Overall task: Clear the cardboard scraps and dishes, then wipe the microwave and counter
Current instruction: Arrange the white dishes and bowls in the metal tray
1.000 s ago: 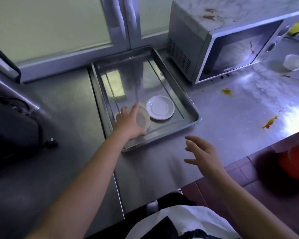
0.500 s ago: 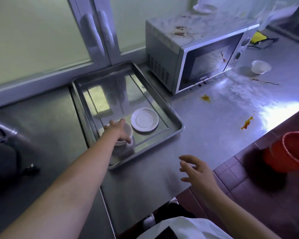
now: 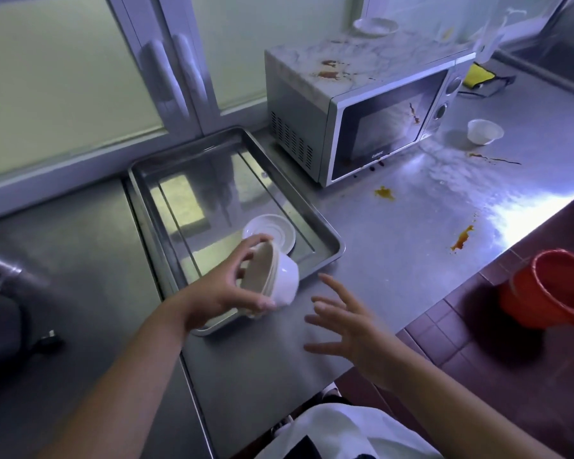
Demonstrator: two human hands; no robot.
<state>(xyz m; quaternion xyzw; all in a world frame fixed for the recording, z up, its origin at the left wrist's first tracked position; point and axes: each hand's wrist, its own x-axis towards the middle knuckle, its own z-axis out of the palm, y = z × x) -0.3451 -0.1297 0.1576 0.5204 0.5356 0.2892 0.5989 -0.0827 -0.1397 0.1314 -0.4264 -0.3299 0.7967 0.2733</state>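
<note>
My left hand (image 3: 224, 288) grips a white bowl (image 3: 280, 279) by its rim, tilted on its side, above the near corner of a steel tray (image 3: 328, 238). A white saucer (image 3: 270, 231) lies in the tray just behind the bowl. My right hand (image 3: 348, 326) hovers empty with fingers spread, just right of the bowl over the steel counter (image 3: 395, 233). The stained microwave (image 3: 362, 114) stands behind the tray, with a white dish (image 3: 375, 26) at the back of its top. Another white bowl (image 3: 484, 131) sits on the counter to its right.
Orange-brown spills (image 3: 461, 238) mark the counter, and stains streak the microwave top and door. A yellow cloth (image 3: 476, 74) lies behind the microwave. A red bucket (image 3: 554, 288) stands on the tiled floor at right. A dark appliance (image 3: 0, 323) sits at far left.
My left hand has lifted the bowl off the tray and tipped it onto its side toward the near corner. My right hand moved up closer to the bowl.
</note>
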